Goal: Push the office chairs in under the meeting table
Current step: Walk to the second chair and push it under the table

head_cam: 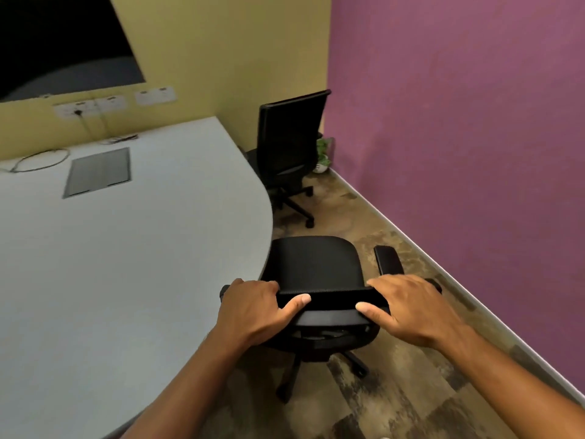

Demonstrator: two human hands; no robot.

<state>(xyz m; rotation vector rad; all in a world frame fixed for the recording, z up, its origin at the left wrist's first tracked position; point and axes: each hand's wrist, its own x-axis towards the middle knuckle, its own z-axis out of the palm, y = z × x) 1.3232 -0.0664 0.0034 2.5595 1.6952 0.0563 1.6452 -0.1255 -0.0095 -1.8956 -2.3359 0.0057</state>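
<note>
A black office chair [316, 264] stands right below me at the curved edge of the white meeting table [142, 248], its seat partly beside the tabletop. My left hand [256, 308] grips the left end of its backrest top. My right hand [414, 308] grips the right end, thumb under the rim. A second black office chair [288, 144] stands farther back, its seat tucked against the table's far edge, backrest upright.
A purple wall [459, 137] runs close along the right, leaving a narrow strip of patterned floor [380, 407]. A small potted plant [323, 156] sits in the corner. A dark screen [63, 42], wall sockets and cables [41, 160] lie at the table's far end.
</note>
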